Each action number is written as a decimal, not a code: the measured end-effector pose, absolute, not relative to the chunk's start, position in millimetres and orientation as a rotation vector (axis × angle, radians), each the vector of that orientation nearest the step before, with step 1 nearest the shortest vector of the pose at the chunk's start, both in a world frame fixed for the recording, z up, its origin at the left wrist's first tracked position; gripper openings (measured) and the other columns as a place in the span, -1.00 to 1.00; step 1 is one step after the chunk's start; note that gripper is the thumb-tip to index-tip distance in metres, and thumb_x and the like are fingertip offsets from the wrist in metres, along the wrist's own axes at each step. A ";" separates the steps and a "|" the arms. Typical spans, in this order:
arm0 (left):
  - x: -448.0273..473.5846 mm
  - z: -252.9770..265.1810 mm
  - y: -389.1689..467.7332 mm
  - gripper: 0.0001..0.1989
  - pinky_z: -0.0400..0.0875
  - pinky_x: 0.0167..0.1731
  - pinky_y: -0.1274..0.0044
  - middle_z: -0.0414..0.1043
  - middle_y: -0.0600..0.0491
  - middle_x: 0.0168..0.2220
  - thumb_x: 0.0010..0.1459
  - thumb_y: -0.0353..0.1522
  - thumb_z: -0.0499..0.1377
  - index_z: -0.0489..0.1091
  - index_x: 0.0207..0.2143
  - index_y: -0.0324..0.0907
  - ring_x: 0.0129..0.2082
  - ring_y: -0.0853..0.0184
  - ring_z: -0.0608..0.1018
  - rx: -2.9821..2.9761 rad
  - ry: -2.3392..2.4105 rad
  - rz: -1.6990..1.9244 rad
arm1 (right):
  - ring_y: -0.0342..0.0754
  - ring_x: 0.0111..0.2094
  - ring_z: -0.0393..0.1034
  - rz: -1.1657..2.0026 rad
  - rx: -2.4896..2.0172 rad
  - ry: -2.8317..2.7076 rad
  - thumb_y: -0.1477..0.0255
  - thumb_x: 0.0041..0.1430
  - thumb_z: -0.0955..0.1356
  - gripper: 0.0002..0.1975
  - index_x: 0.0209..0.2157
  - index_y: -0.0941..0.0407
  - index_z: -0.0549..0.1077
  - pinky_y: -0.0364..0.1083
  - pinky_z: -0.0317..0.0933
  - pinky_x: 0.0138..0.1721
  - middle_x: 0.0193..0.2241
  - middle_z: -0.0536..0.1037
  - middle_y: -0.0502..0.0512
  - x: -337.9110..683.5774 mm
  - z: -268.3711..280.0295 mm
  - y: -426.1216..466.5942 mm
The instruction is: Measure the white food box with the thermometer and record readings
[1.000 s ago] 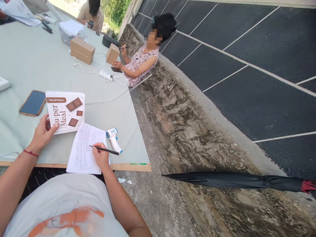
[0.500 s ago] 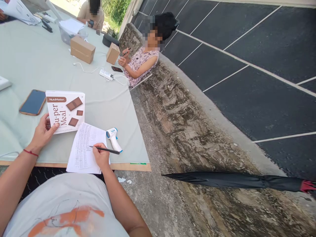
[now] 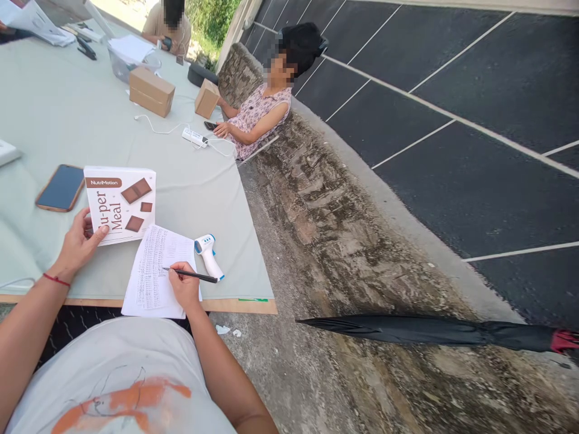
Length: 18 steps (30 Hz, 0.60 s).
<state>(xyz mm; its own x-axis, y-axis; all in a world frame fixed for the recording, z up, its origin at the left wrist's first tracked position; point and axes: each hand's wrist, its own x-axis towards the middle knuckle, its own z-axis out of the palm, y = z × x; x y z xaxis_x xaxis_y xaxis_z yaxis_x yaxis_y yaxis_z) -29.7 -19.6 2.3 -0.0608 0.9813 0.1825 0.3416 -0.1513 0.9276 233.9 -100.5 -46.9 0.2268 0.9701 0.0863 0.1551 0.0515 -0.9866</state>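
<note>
My left hand (image 3: 82, 241) grips the lower left corner of a white box (image 3: 120, 208) printed with brown chocolate pieces, its thumb on the front face. The box is tilted up so its front faces me. In my right hand (image 3: 185, 288) is a black pen (image 3: 199, 276), its tip on or just over a sheet of paper (image 3: 156, 271) filled with rows of small writing. Several sheets lie stacked there, reaching past the table's near edge. A white and blue infrared thermometer (image 3: 208, 256) lies right of the papers. Left of the box rests a smartphone (image 3: 61, 187).
Two brown cardboard boxes (image 3: 151, 91) stand farther back, near a white power strip (image 3: 194, 137) with cables. A plastic bin (image 3: 122, 67) holds papers. One person (image 3: 262, 111) sits at the right edge, another (image 3: 169, 30) at the far end. A folded black umbrella (image 3: 407, 330) extends at right.
The seated person at the right has lowered both hands to the table, one now at the dark phone. My right hand and pen have shifted very slightly left; the box stays put.
</note>
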 end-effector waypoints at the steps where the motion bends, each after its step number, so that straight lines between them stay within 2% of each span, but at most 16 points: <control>1: -29.9 1.9 -19.4 -0.09 0.47 -0.08 0.22 0.44 -0.23 0.08 0.06 0.13 0.22 0.13 0.29 -0.22 -0.06 0.07 0.53 1.549 1.447 1.223 | -0.12 -0.51 0.31 0.901 -1.365 -1.176 0.28 0.02 0.33 -0.85 -0.45 0.07 0.42 -0.13 0.25 -0.47 -0.53 0.48 -0.02 234.0 -46.9 -100.5; 10: -30.1 1.1 -19.1 -0.11 0.48 -0.12 0.26 0.44 -0.22 0.08 0.07 0.11 0.23 0.13 0.29 -0.21 -0.07 0.08 0.54 1.549 1.433 1.230 | -0.12 -0.51 0.30 0.900 -1.360 -1.200 0.28 0.04 0.33 -0.85 -0.44 0.07 0.43 -0.13 0.25 -0.47 -0.53 0.48 -0.02 234.6 -47.2 -100.5; 18: -29.6 1.6 -18.8 -0.07 0.47 -0.10 0.21 0.43 -0.25 0.09 0.04 0.14 0.23 0.13 0.29 -0.22 -0.07 0.05 0.54 1.537 1.460 1.219 | -0.12 -0.50 0.32 0.942 -1.353 -1.155 0.29 -0.01 0.35 -0.85 -0.45 0.07 0.43 -0.13 0.27 -0.46 -0.53 0.48 -0.02 233.8 -44.5 -100.7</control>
<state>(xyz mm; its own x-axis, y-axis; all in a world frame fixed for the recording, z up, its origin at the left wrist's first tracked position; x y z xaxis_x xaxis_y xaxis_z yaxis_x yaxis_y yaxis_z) -29.6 -18.8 1.6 -0.0688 0.9829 0.1710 0.3436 -0.1376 0.9290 233.8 -100.7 -44.5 0.2169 0.9737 0.0696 0.1278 0.0423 -0.9909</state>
